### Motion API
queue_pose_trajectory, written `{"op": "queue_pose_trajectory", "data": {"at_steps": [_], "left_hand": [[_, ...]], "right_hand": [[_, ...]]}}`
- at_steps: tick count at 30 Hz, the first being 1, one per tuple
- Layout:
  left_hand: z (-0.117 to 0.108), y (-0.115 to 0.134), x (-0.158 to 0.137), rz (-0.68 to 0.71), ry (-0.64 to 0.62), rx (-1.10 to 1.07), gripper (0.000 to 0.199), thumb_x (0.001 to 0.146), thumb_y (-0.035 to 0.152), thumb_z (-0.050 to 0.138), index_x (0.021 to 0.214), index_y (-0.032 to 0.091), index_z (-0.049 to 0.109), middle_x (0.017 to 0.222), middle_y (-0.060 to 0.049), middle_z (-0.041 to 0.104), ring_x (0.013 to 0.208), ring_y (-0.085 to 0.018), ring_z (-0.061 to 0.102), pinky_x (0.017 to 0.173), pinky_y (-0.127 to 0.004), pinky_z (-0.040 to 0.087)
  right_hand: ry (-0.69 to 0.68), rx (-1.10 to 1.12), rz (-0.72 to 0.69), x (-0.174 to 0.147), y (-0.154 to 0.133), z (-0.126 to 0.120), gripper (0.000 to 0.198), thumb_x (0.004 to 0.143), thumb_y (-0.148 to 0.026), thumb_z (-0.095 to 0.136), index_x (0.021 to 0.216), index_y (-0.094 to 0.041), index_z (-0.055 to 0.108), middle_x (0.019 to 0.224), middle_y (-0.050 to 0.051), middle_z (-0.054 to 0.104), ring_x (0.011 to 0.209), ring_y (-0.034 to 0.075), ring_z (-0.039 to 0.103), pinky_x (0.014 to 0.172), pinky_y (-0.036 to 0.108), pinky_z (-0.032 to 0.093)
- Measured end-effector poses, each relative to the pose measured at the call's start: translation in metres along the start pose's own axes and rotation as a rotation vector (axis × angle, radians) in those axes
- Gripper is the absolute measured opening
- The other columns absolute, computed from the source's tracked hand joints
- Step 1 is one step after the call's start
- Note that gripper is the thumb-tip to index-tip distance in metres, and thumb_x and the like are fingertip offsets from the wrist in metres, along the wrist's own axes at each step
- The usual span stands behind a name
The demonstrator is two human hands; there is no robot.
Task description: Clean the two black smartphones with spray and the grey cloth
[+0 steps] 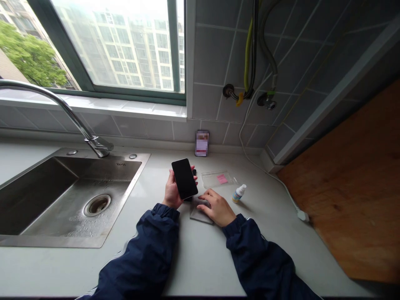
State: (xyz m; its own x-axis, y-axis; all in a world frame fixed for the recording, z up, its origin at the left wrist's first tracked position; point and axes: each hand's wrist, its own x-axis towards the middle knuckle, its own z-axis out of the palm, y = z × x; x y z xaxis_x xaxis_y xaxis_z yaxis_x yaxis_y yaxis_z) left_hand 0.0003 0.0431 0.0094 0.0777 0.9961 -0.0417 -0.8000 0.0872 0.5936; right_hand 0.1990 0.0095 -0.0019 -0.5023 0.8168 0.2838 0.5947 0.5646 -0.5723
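Black phone (184, 180) held up in the left hand (172, 191)

Head view: the left fingers grip the phone by its side edges above the bench (256, 254); the palm behind it is hidden. The right hand (218, 209) bends over a flat grey piece (198, 214), covering part of it; whether those fingers pinch it, I cannot tell. A dark object (194, 172) behind the phone is mostly concealed. The propped phone's (201, 143) screen is pixelated. The small bottle's (238, 194) label is unreadable. The sink (103, 241) runs off the left edge.
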Motion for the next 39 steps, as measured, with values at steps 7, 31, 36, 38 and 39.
{"op": "queue_pose_trajectory", "data": {"at_steps": [7,31,36,38,39], "left_hand": [[0.004,-0.001,-0.001,-0.048,-0.001,-0.001,0.069,0.101,0.063,0.033,0.137,0.011,0.061,0.146,-0.017,0.056,0.091,-0.025,0.071,0.082,-0.046,0.061],[0.006,-0.004,-0.003,-0.124,-0.05,-0.014,0.067,0.102,0.062,0.031,0.135,0.013,0.062,0.147,-0.015,0.057,0.091,-0.025,0.072,0.08,-0.044,0.061],[0.006,-0.01,-0.003,-0.206,-0.069,-0.104,0.07,0.1,0.064,0.034,0.137,0.012,0.061,0.131,-0.016,0.068,0.092,-0.027,0.072,0.085,-0.043,0.059],[0.006,-0.014,-0.003,-0.28,-0.072,-0.17,0.075,0.1,0.065,0.03,0.134,0.006,0.061,0.116,-0.018,0.073,0.092,-0.027,0.072,0.088,-0.041,0.057],[0.006,-0.016,-0.003,-0.312,-0.067,-0.203,0.075,0.101,0.064,0.029,0.132,0.005,0.062,0.109,-0.017,0.075,0.092,-0.027,0.073,0.089,-0.04,0.056]], "right_hand": [[-0.016,-0.076,-0.072,0.006,-0.002,0.009,0.007,0.091,-0.022,0.074,0.097,-0.024,0.073,0.101,0.005,0.062,0.097,0.023,0.062,0.088,0.035,0.053],[-0.266,0.428,-0.076,0.002,-0.038,-0.054,0.014,0.095,-0.032,0.065,0.091,-0.019,0.065,0.08,0.001,0.067,0.073,0.015,0.061,0.071,0.027,0.048],[-0.455,0.643,-0.115,0.027,-0.062,-0.079,0.018,0.095,-0.036,0.067,0.092,-0.019,0.063,0.083,0.001,0.068,0.077,0.015,0.063,0.071,0.025,0.049],[-0.303,0.581,-0.084,0.041,-0.059,-0.079,0.018,0.097,-0.037,0.064,0.093,-0.019,0.063,0.081,0.0,0.065,0.074,0.014,0.061,0.068,0.024,0.048],[-0.206,0.511,-0.058,0.048,-0.054,-0.077,0.017,0.097,-0.036,0.063,0.093,-0.02,0.063,0.081,-0.001,0.065,0.072,0.013,0.061,0.066,0.023,0.047]]}}
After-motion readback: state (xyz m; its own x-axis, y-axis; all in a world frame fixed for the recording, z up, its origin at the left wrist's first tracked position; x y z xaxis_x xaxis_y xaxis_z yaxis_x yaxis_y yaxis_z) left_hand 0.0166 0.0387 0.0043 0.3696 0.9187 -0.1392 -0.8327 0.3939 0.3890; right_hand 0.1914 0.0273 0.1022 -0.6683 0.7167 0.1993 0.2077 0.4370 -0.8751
